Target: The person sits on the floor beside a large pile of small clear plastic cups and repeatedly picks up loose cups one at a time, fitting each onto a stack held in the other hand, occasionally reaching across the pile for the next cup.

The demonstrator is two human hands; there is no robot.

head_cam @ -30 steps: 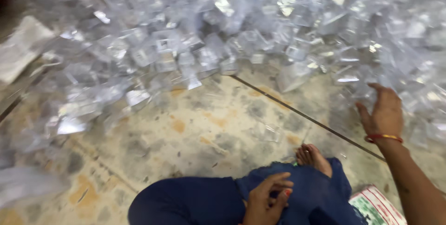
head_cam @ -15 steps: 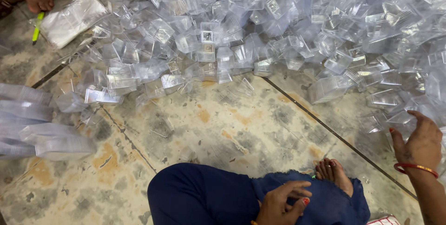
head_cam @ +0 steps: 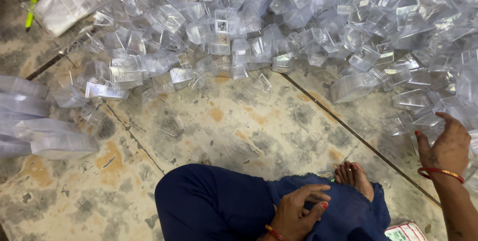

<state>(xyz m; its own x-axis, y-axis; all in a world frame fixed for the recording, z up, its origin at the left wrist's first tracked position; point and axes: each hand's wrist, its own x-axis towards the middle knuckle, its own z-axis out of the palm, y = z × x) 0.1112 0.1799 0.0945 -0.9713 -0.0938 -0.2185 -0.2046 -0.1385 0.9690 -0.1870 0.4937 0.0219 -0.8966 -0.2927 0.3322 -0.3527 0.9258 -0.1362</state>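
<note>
— Where are the person's hands sitting right now?

— The left hand (head_cam: 298,211) is resting on the dark blue trouser leg (head_cam: 224,206) at about six o'clock, fingers loosely spread and lying flat, gripping nothing. The right hand (head_cam: 445,146) is reaching out at four o'clock, back facing the camera, fingers slightly apart and curling into the edge of the heap; whether they are clamping on a piece I cannot tell.

— And what is it reaching into?

— A big pile of clear plastic boxes (head_cam: 279,22), which is spreading across the whole top of the view from ten o'clock round to three. The nearest loose ones are lying just beside the right fingertips.

— Anything else showing around them?

— A bare foot (head_cam: 354,177) is poking out of the trouser hem between the two hands. Stacks of clear plastic pieces (head_cam: 35,126) are lying at nine o'clock on the stained tiled floor (head_cam: 234,126), and a flat plastic packet (head_cam: 69,3) is sitting at eleven o'clock with a green pen (head_cam: 31,12) beside it.
</note>
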